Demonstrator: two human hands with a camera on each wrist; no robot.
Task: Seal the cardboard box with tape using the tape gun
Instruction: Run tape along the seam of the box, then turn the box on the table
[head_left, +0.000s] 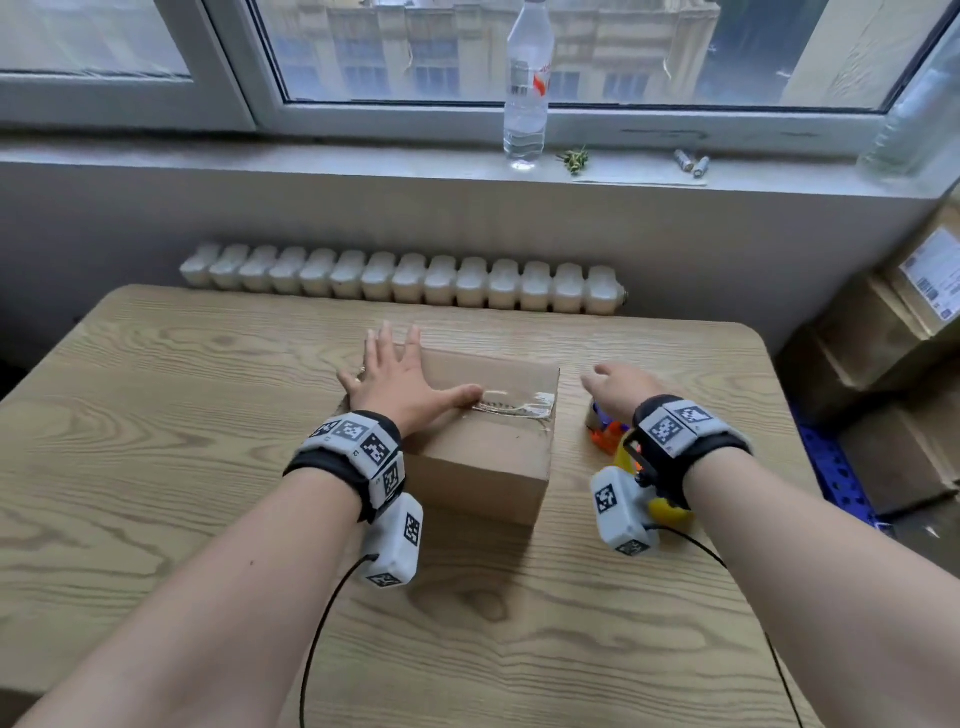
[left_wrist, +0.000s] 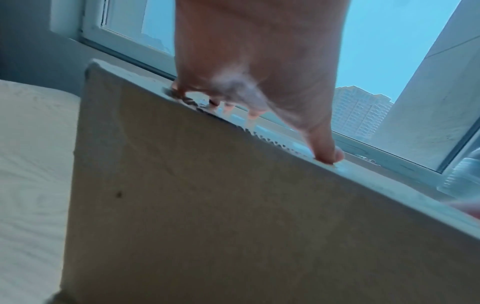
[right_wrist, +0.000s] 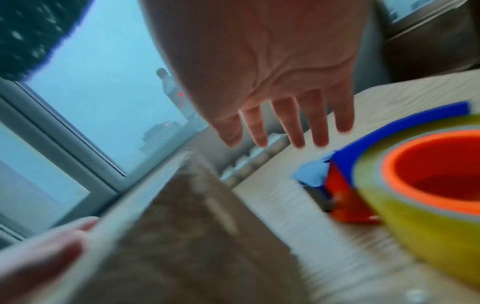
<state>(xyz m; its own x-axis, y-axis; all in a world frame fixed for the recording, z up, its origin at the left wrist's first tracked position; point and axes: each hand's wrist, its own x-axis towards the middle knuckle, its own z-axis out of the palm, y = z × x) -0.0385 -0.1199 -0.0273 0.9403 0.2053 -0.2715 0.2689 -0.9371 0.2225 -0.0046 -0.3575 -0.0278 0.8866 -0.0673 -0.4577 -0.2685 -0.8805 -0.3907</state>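
Note:
A closed cardboard box (head_left: 488, 457) stands mid-table, with a strip of clear tape (head_left: 519, 404) along its top seam. My left hand (head_left: 400, 379) lies flat on the box top, fingers spread, its thumb (left_wrist: 324, 152) pressing on the tape. The tape gun (head_left: 621, 447), blue and orange with a yellowish roll (right_wrist: 420, 232), lies on the table right of the box, partly hidden under my right wrist. My right hand (head_left: 618, 384) hovers open above the table beyond the gun, its straight fingers (right_wrist: 293, 125) holding nothing.
The wooden table (head_left: 156, 467) reaches to a radiator (head_left: 400, 280) under the window sill. A clear bottle (head_left: 527, 88) stands on the sill. Stacked cardboard boxes (head_left: 893, 374) and a blue crate (head_left: 831, 467) sit to the right of the table.

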